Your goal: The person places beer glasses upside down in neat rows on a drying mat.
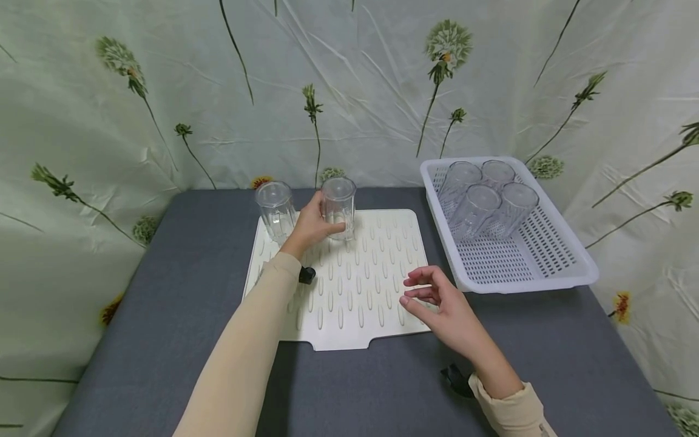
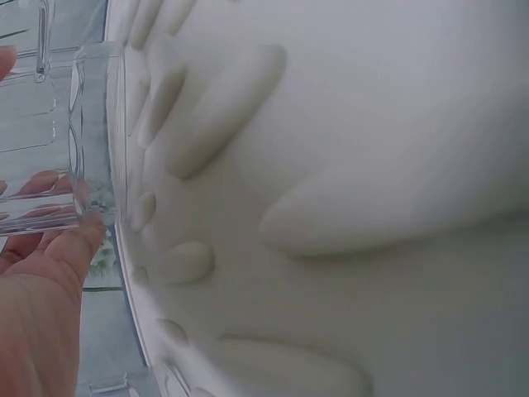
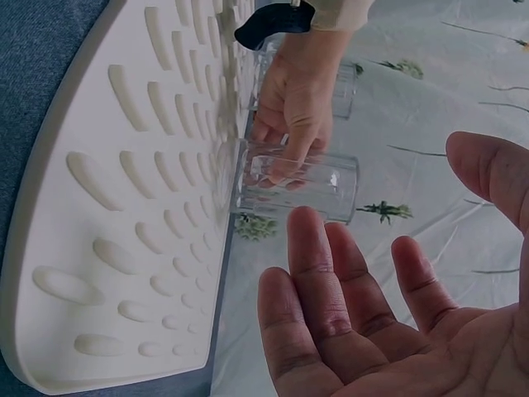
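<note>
My left hand [image 1: 312, 226] holds a clear glass [image 1: 340, 193] near the back of a white ribbed drying mat [image 1: 355, 291], thumb in front and fingers round its left side. The glass stands upright-walled on the mat, apparently mouth down. Just left of that hand is another clear glass [image 1: 275, 209] at the mat's back left corner. Seen from the left wrist, the held glass [image 2: 41, 124] is cut off by the frame edge. My right hand [image 1: 445, 309] hovers over the mat's front right edge, its fingers loosely bent and holding nothing.
A white perforated plastic basket [image 1: 581, 270] stands to the right, with several clear glasses [image 1: 475, 209] grouped in its back left part. Dark grey cloth [image 1: 164, 303] covers the table. A flower-printed curtain [image 1: 371, 79] hangs behind it.
</note>
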{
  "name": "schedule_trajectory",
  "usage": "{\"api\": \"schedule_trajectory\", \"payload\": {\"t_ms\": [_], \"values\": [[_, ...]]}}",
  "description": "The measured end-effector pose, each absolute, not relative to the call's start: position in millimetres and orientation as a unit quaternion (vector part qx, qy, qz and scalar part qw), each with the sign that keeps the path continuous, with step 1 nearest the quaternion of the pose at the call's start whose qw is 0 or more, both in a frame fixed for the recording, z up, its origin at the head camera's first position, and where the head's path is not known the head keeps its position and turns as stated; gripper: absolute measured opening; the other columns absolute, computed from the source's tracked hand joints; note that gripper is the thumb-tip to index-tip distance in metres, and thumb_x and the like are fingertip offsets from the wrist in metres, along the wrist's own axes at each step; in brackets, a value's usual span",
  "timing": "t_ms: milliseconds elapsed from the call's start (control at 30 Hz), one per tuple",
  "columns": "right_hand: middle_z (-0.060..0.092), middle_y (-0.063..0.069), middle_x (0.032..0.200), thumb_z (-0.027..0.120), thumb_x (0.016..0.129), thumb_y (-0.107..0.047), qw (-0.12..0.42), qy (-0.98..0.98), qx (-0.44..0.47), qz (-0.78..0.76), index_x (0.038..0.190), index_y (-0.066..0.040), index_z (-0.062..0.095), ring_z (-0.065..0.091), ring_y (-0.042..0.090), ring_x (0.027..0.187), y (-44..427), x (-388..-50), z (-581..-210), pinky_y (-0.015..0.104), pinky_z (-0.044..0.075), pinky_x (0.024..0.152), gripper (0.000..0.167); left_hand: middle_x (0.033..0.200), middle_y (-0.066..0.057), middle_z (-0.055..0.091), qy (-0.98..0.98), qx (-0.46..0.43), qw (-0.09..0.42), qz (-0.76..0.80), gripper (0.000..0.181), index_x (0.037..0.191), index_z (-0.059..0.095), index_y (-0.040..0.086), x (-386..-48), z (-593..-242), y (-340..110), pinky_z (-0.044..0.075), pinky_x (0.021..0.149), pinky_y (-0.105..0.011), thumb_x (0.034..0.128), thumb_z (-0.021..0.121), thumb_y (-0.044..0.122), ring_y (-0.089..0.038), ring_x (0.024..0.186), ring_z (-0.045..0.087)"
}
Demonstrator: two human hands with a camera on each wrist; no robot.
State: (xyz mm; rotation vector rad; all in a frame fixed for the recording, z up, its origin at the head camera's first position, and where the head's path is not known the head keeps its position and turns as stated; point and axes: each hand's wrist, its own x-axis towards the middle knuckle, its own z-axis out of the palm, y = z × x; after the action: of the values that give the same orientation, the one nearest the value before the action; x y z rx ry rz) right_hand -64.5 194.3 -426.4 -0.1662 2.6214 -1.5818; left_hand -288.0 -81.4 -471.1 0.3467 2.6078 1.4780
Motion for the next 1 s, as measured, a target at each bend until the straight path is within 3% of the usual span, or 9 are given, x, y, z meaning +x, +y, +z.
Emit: {"api": "schedule_trajectory", "payload": {"t_ms": [167,367,767,1000], "values": [[0.067,0.015,0.133,0.077,0.101,-0.025,0.038,0.856,-0.054,-0.513,0.135,-0.008,0.056,0.072,0.02,0.114,195.4,-64.3,-426.7,0.044,0.059,0.106,0.044,0.099,-0.01,0.042,0.864,0.122,0.064,0.484,0.054,0.11,0.035,0.011,-287.5,-473.6,-82.4,0.038,0.079,-0.047,0.0911,0.085,0.02,-0.031,0.093,0.044],[0.067,0.015,0.132,0.078,0.1,-0.022,0.036,0.856,-0.065,-0.512,0.135,-0.008,0.056,0.073,0.021,0.113,196.8,-67.9,-425.2,0.028,0.058,0.1,0.043,0.101,-0.01,0.046,0.863,0.122,0.061,0.486,0.056,0.112,0.037,0.011,-287.2,-476.8,-82.3,0.041,0.08,-0.047,0.0888,0.086,0.021,-0.031,0.094,0.047],[0.066,0.016,0.133,0.077,0.1,-0.023,0.04,0.864,-0.065,-0.498,0.136,-0.01,0.055,0.071,0.021,0.113,196.4,-72.3,-421.3,0.054,0.057,0.106,0.045,0.109,-0.014,0.054,0.872,0.125,0.065,0.469,0.053,0.12,0.042,0.011,-287.7,-477.9,-83.6,0.047,0.086,-0.049,0.0908,0.085,0.024,-0.032,0.099,0.052],[0.067,0.016,0.133,0.078,0.1,-0.022,0.04,0.864,-0.063,-0.498,0.137,-0.008,0.055,0.072,0.021,0.113,197.2,-72.7,-422.9,0.038,0.059,0.103,0.046,0.124,-0.019,0.061,0.871,0.126,0.068,0.469,0.06,0.133,0.046,0.009,-288.7,-479.2,-83.9,0.053,0.098,-0.055,0.0898,0.085,0.023,-0.036,0.113,0.059]]}}
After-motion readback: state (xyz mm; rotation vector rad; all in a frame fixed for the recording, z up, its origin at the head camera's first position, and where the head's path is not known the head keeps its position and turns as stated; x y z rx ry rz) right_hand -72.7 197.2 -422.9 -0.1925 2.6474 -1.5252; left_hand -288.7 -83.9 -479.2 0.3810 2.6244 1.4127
